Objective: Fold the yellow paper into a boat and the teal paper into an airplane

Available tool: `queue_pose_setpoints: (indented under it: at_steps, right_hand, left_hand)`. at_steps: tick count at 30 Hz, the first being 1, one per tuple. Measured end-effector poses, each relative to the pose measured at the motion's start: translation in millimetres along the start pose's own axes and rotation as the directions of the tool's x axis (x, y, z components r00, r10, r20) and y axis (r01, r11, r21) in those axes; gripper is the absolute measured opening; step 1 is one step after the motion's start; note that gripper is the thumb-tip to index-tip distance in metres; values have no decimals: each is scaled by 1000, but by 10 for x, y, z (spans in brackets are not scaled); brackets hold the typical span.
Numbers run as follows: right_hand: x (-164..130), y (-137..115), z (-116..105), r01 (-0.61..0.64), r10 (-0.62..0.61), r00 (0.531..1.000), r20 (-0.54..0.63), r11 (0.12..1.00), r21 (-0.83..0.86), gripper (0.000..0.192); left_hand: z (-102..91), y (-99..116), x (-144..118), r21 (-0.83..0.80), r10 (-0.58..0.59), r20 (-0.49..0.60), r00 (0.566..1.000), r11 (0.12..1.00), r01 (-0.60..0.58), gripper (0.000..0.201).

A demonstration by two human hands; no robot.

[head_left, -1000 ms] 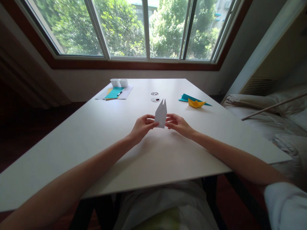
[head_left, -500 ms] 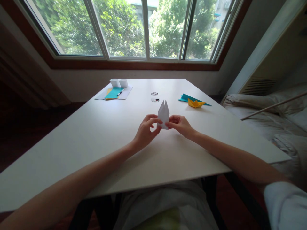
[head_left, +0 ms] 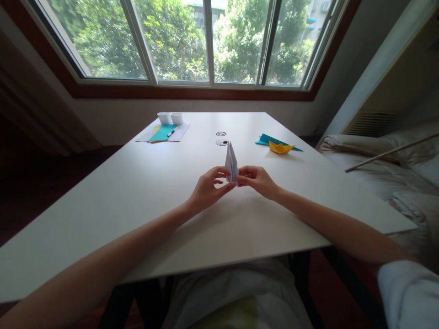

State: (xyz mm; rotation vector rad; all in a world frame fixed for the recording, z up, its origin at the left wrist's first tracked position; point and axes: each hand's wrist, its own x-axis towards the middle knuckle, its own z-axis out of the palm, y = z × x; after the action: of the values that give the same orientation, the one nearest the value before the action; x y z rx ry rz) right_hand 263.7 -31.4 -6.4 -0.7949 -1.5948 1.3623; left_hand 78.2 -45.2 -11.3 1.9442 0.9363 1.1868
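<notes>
A small folded piece of white paper [head_left: 232, 163] stands upright between my hands, its pointed tips up and its layers parted along an edge that faces me. My left hand [head_left: 210, 186] grips its lower left side, thumb at the bottom and fingers at the side. On the lower right, my right hand [head_left: 256, 180] pinches the paper between thumb and curled fingers. Part of the paper's base is hidden by my fingertips.
On the white table [head_left: 164, 192], a yellow paper boat [head_left: 280, 147] sits by a teal folded paper plane [head_left: 270, 140] at right. Back left are teal sheets [head_left: 161, 132], a pen [head_left: 172, 131] and two white containers [head_left: 176, 119]. Two round discs [head_left: 222, 142] lie beyond my hands.
The white paper has turned from showing its broad face to showing its narrow, layered edge. My left fingers have shifted from its front to its side and base; my right hand stays nearly in place.
</notes>
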Motion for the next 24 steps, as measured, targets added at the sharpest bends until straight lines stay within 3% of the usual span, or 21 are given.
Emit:
queue_pose_setpoints:
  at_steps: [16, 18, 22, 24]
  right_hand:
    - [6, 56, -33, -4, 3, 1000, -20, 999, -47, 24]
    - [6, 57, -35, -9, 8, 1000, -18, 999, -43, 24]
    - [5, 50, -30, 6, -7, 1000, -20, 998, -63, 26]
    - [0, 39, -23, 25, -26, 1000, -9, 995, -94, 26]
  left_hand:
    - [-28, -14, 50, -262, -133, 11, 991, 956, 131, 19]
    - [-34, -38, 57, -235, -126, 4, 992, 964, 123, 18]
    - [-46, -54, 69, -26, -60, -116, 991, 998, 57, 15]
    - [-44, -47, 77, -31, -76, -104, 992, 997, 74, 14]
